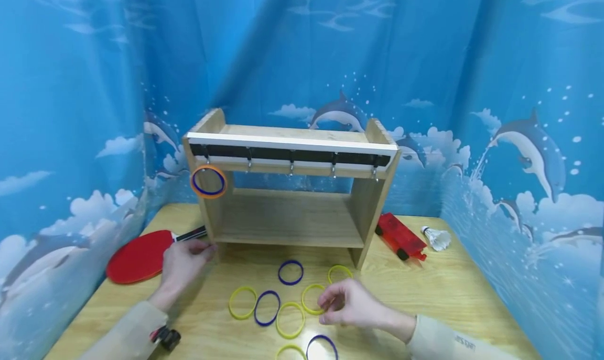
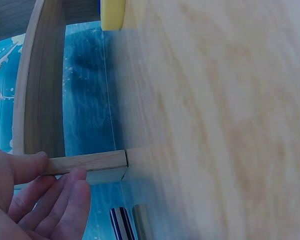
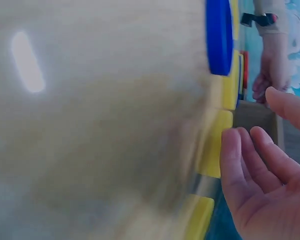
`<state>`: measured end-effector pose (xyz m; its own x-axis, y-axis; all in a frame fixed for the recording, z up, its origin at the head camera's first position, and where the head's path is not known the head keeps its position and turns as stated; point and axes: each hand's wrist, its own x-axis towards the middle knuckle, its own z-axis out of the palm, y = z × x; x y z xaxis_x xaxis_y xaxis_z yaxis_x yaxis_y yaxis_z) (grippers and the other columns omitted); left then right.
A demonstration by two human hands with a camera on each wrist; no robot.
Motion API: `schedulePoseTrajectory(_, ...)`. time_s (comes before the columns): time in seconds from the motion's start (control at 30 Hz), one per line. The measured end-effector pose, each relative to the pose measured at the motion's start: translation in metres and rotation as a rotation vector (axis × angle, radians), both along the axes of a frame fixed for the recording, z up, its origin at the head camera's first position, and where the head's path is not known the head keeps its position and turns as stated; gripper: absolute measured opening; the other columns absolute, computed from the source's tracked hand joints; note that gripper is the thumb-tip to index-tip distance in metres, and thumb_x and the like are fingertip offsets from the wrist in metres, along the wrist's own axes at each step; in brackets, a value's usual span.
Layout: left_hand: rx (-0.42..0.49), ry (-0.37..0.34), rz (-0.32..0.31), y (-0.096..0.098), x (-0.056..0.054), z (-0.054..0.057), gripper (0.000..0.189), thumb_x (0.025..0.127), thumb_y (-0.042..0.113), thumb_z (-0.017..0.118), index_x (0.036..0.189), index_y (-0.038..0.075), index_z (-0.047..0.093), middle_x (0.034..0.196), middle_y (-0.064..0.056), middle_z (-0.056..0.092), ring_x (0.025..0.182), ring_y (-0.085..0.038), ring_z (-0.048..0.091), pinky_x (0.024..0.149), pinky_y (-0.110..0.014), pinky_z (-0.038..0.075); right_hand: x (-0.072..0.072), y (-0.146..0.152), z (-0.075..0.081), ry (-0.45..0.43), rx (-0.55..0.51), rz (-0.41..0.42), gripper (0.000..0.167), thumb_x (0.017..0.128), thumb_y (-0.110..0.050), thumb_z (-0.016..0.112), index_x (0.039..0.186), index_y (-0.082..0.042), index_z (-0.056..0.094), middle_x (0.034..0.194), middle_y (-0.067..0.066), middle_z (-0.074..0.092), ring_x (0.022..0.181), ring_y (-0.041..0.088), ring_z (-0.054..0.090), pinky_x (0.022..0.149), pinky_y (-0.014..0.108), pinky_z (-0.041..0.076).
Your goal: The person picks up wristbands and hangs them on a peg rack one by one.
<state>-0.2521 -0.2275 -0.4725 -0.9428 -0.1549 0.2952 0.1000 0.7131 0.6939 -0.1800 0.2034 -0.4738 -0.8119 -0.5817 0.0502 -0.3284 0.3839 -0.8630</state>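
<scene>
My left hand (image 1: 181, 265) grips the lower left side panel of a small wooden shelf unit (image 1: 288, 218). In the left wrist view the thumb lies on one face of that panel (image 2: 87, 162), with fingers on the other. Over the table, my right hand (image 1: 351, 303) has loosely bent fingers beside a yellow ring (image 1: 303, 297). Its fingertips come right at a yellow ring (image 3: 217, 145) in the right wrist view, with thumb apart and nothing between them. An orange ring (image 1: 193, 184) and a blue ring inside it hang at the shelf's leftmost hook.
More hooks (image 1: 291, 166) line the shelf's black strip. Several yellow and blue rings, including a blue ring (image 1: 280, 276), lie before it. A red table tennis bat (image 1: 141, 258) lies left; a red toy car (image 1: 401, 237) and a shuttlecock (image 1: 438, 239) lie right. Blue curtains (image 1: 292, 45) surround the table.
</scene>
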Motion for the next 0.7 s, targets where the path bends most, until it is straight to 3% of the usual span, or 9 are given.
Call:
schedulePoseTrajectory(0.2, 0.001, -0.017, -0.003, -0.001, -0.001, 0.001, 0.019, 0.097, 0.027, 0.087, 0.1, 0.008, 0.089, 0.094, -0.011, 0.088, 0.08, -0.019, 0.077, 0.07, -0.03, 0.052, 0.01, 0.002, -0.011, -0.057, 0.015, 0.005, 0.022, 0.084, -0.004, 0.093, 0.102, 0.001, 0.082, 0.086, 0.01, 0.083, 0.073, -0.006, 0.069, 0.068, 0.019, 0.061)
schedulePoseTrajectory(0.7, -0.008, -0.037, -0.013, -0.001, -0.001, 0.001, 0.019, 0.098, 0.025, 0.085, 0.103, 0.007, 0.088, 0.096, -0.014, 0.088, 0.08, -0.019, 0.077, 0.069, -0.029, 0.053, 0.018, -0.004, -0.018, -0.11, 0.023, 0.045, 0.011, 0.082, 0.0, 0.093, 0.086, -0.003, 0.084, 0.071, 0.008, 0.08, 0.055, -0.008, 0.062, 0.051, 0.015, 0.052)
